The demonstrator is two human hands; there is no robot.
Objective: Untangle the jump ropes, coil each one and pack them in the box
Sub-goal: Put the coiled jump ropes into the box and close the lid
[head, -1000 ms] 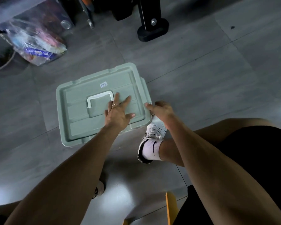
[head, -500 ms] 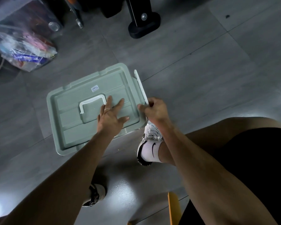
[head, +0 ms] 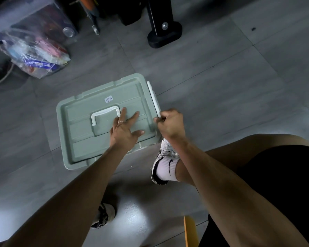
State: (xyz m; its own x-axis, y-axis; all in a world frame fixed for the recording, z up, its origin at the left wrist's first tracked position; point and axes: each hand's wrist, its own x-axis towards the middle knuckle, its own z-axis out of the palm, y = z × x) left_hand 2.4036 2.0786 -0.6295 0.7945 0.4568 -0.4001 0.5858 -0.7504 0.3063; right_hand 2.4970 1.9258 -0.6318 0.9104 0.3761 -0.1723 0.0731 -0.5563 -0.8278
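Note:
A pale green box point(head: 82, 139) sits on the grey floor with its lid closed and a white carry handle point(head: 103, 113) lying flat on top. My left hand point(head: 126, 129) presses flat on the lid, fingers spread, beside the handle. At the box's right side a white latch point(head: 153, 97) stands swung out, and my right hand point(head: 170, 124) pinches its near end. No jump ropes are visible.
A clear plastic bag point(head: 36, 52) of packets lies at the far left. A black post base point(head: 164, 32) stands behind the box. My right foot in a white shoe point(head: 165, 157) is beside the box's near right corner. An orange edge point(head: 190, 232) shows at the bottom.
The white side latch has swung out from the box's right side under my right hand. My left hand has stayed pressed on the lid.

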